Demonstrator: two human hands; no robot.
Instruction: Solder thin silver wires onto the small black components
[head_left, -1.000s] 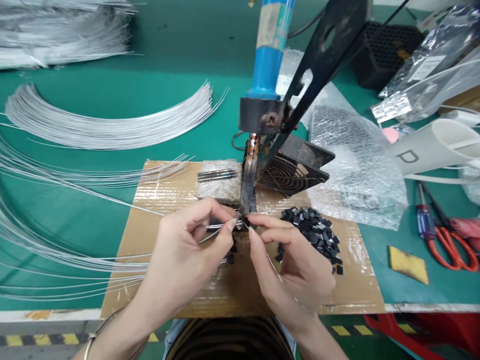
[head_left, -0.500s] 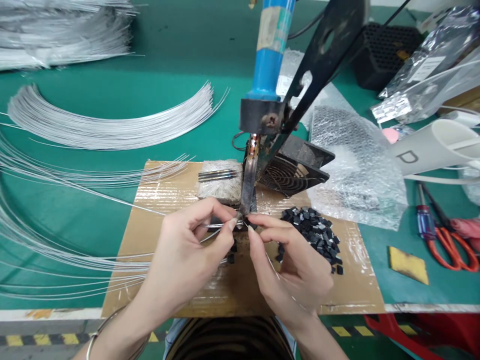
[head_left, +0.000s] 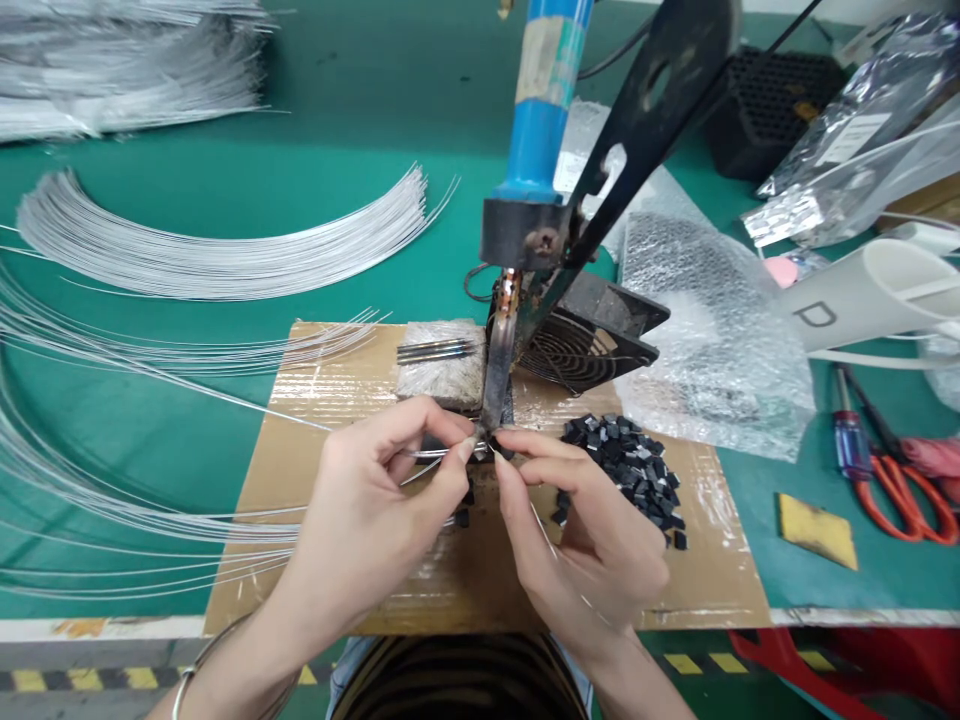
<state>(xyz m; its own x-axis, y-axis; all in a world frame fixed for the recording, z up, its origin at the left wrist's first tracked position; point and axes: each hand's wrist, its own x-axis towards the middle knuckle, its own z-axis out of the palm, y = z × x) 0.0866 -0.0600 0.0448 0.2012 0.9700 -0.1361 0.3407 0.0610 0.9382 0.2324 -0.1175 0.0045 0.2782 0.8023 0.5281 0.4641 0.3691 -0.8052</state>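
Observation:
My left hand (head_left: pixel 375 510) is closed in a pinch on a thin silver wire (head_left: pixel 427 452), its end held at the tip of a blue-handled soldering iron (head_left: pixel 501 370) fixed on a stand. My right hand (head_left: pixel 585 540) pinches a small black piece (head_left: pixel 501 450) against that same tip, fingertip to fingertip with the left. A heap of the same small black pieces (head_left: pixel 630 470) lies just right of my right hand on a taped cardboard sheet (head_left: pixel 315 400).
Bundles of curved silver wires (head_left: pixel 210 250) spread over the green mat at left. A black fan (head_left: pixel 592 340) and bubble wrap (head_left: pixel 712 340) sit behind the heap. A screwdriver (head_left: pixel 851 440), orange scissors (head_left: pixel 900 480), a yellow pad (head_left: pixel 817 528) and a white tube (head_left: pixel 870 295) lie at right.

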